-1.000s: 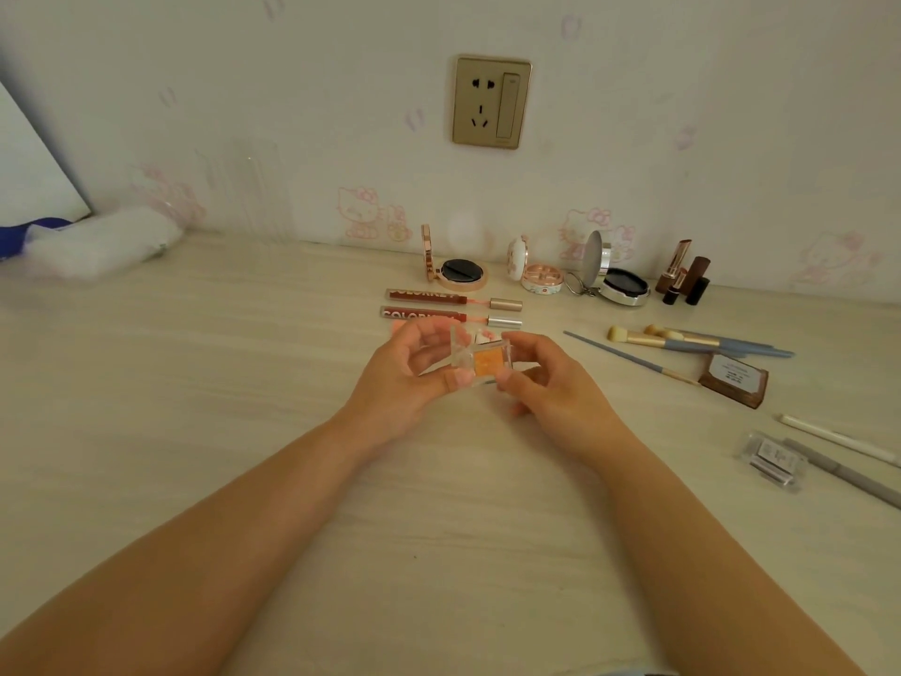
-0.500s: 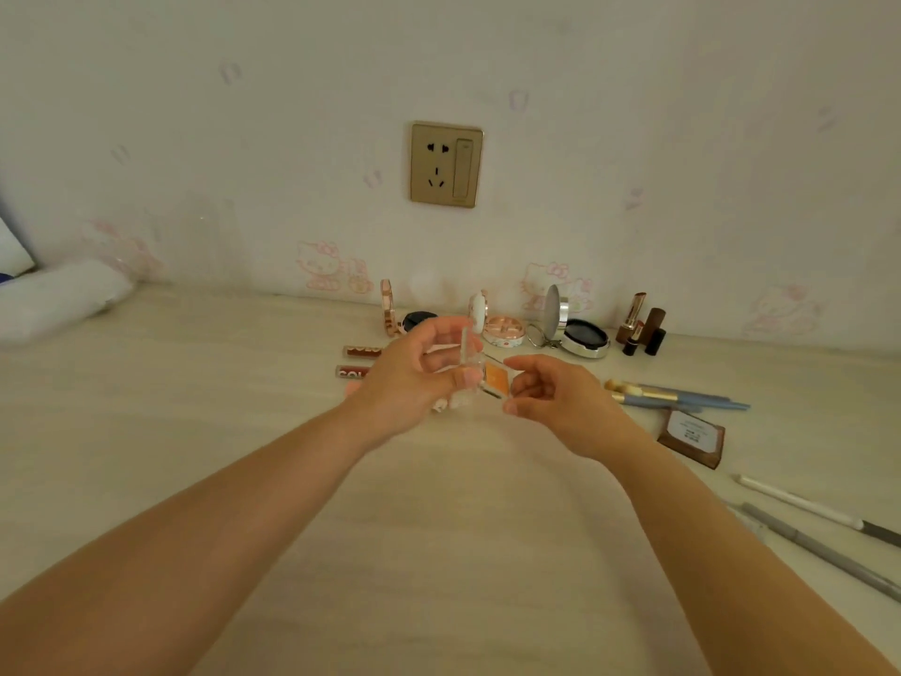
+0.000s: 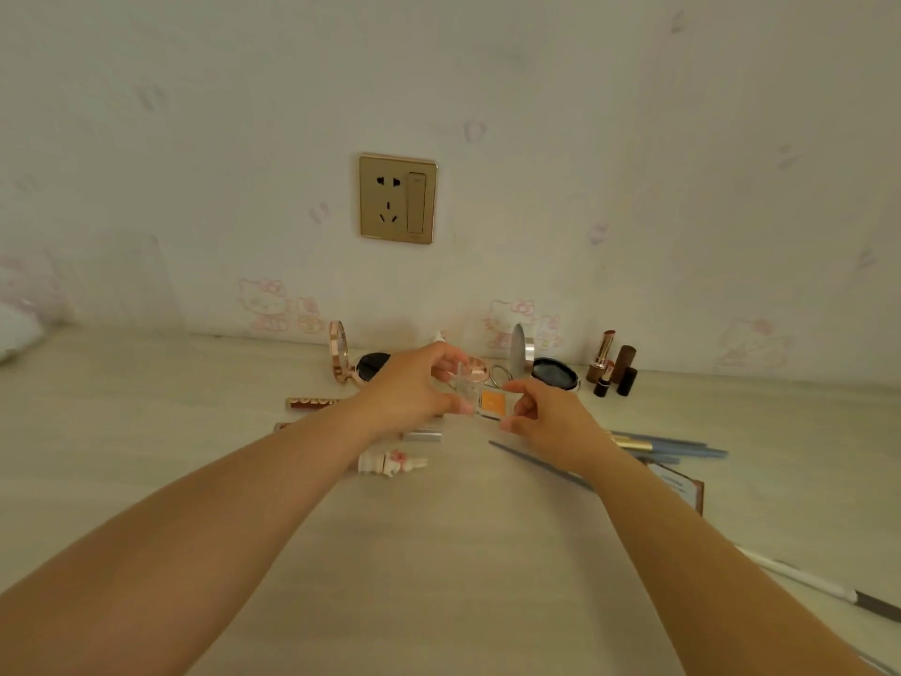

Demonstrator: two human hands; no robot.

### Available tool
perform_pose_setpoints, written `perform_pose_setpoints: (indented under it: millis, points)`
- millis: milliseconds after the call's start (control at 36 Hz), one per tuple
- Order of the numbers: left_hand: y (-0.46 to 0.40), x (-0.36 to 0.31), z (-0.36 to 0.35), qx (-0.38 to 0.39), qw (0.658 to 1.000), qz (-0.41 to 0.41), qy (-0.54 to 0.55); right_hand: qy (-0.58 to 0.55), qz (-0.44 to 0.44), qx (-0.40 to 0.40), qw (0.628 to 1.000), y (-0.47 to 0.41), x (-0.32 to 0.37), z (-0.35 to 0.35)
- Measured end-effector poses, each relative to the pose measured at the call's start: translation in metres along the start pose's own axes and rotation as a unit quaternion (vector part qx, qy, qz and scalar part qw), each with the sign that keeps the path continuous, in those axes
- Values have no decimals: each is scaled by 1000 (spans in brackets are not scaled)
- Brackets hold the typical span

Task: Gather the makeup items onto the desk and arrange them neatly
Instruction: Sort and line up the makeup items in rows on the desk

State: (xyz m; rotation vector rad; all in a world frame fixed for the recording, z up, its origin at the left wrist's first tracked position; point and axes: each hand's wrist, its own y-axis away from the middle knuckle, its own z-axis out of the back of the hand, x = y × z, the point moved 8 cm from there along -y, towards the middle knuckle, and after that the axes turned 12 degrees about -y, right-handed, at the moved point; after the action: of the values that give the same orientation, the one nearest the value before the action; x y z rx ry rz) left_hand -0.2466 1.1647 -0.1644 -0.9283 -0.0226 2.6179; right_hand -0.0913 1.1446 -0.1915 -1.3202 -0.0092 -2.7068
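Both hands hold a small clear case with an orange pan [image 3: 493, 401] above the pale desk [image 3: 439, 553]. My left hand [image 3: 414, 390] pinches its raised clear lid, and my right hand [image 3: 546, 422] grips its right end. Behind them along the wall stand a rose-gold compact [image 3: 341, 353], a silver compact with a dark pan [image 3: 553, 373] and lipsticks [image 3: 612, 363]. A brown lip tube [image 3: 312, 402] and a small white and pink item [image 3: 390, 463] lie below my left hand.
Blue-handled brushes [image 3: 682, 446] and a thin blue brush [image 3: 536, 463] lie right of my right hand. A brown palette [image 3: 685, 487] and a white pencil [image 3: 799, 580] sit farther right. A gold wall socket [image 3: 397, 198] is above. Something white and soft [image 3: 14, 334] rests at far left.
The view tilted upward, showing more wall. Both hands carried the clear case away from me toward the compacts at the wall, its lid still lifted.
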Motion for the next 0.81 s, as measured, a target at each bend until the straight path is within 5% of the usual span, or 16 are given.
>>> perform_pose_setpoints:
  millis: [306, 806]
  points:
    - [-14, 4, -10, 21, 991, -2, -135, 125, -2, 34, 992, -16, 3, -9]
    - [-11, 23, -17, 35, 992, 23, -120, 138, -25, 60, 988, -19, 2, -19]
